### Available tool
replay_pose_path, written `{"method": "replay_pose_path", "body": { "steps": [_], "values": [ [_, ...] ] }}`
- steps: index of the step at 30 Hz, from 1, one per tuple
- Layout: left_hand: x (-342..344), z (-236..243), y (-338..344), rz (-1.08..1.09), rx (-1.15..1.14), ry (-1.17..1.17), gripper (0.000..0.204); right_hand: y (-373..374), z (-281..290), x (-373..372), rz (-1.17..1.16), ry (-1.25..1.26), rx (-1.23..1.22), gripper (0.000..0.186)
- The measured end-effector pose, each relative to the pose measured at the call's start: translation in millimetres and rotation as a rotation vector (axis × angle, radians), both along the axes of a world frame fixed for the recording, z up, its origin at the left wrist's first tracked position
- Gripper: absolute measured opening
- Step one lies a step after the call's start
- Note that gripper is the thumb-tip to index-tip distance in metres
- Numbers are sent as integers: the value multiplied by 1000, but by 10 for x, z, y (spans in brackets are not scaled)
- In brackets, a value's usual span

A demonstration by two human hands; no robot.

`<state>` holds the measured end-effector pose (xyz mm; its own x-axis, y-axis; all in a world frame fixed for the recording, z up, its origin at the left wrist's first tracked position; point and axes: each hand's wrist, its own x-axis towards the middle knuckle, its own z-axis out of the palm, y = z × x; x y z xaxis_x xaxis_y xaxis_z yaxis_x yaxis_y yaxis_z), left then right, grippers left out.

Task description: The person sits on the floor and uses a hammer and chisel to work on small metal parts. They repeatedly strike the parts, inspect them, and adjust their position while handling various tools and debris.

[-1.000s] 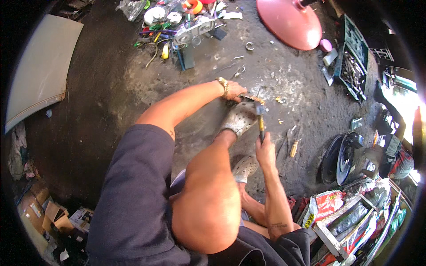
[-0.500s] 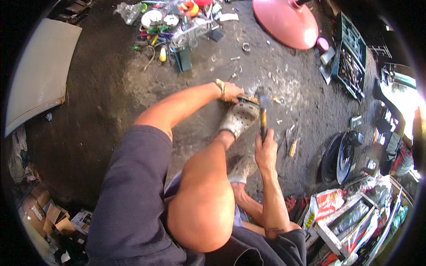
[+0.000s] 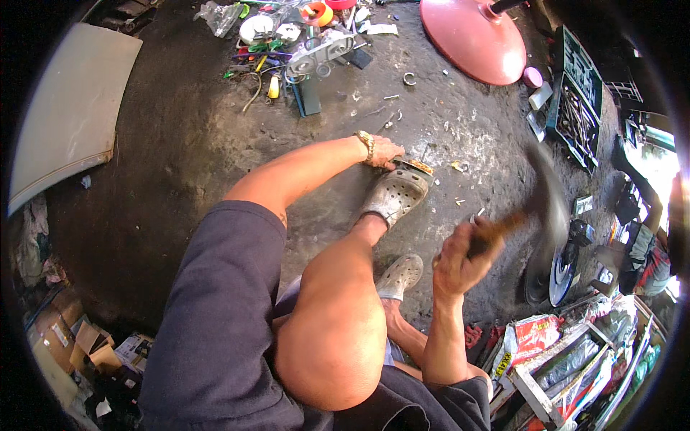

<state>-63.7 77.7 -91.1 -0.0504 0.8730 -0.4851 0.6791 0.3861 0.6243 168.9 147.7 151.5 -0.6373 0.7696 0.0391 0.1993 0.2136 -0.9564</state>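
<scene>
My right hand (image 3: 463, 258) is wrapped round the handle of a hammer (image 3: 506, 225), raised to the right of my feet; the hammer's head is smeared by motion. Low over the dark ground, my left hand (image 3: 386, 150) grips the near end of a narrow rusty-brown metal piece (image 3: 417, 167). That piece lies against the toe of the grey clog (image 3: 397, 194) on my forward foot, which seems to pin it down. My fingers hide its left end. A thin nail-like rod (image 3: 425, 152) shows just beyond it.
Pliers-like tools and small bits lie on the ground ahead. A jumbled pile with a grey bracket (image 3: 320, 59) lies at the far left of centre. Far right are a red round base (image 3: 478, 39) and an open socket set (image 3: 575, 100). A white frame (image 3: 535, 391) stands near right.
My right hand has swung the hammer up and to the right, away from the metal piece. My left hand keeps its hold beside the clog. The whole view has shifted slightly.
</scene>
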Motion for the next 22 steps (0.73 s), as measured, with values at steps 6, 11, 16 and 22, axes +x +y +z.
{"method": "replay_pose_path", "body": {
  "steps": [6,11,16,22],
  "values": [
    [-11,-38,6,-39,-22,39,49,210,-893,89,329,-846,106,37],
    [-11,-78,1,-12,31,22,43,-33,-108,94,-16,-126,-55,30],
    [-15,-49,-3,-3,30,47,45,119,-1009,339,347,-983,36,39],
    [5,-17,186,-18,-44,25,55,127,-688,560,31,-721,-62,42]
  ]
}}
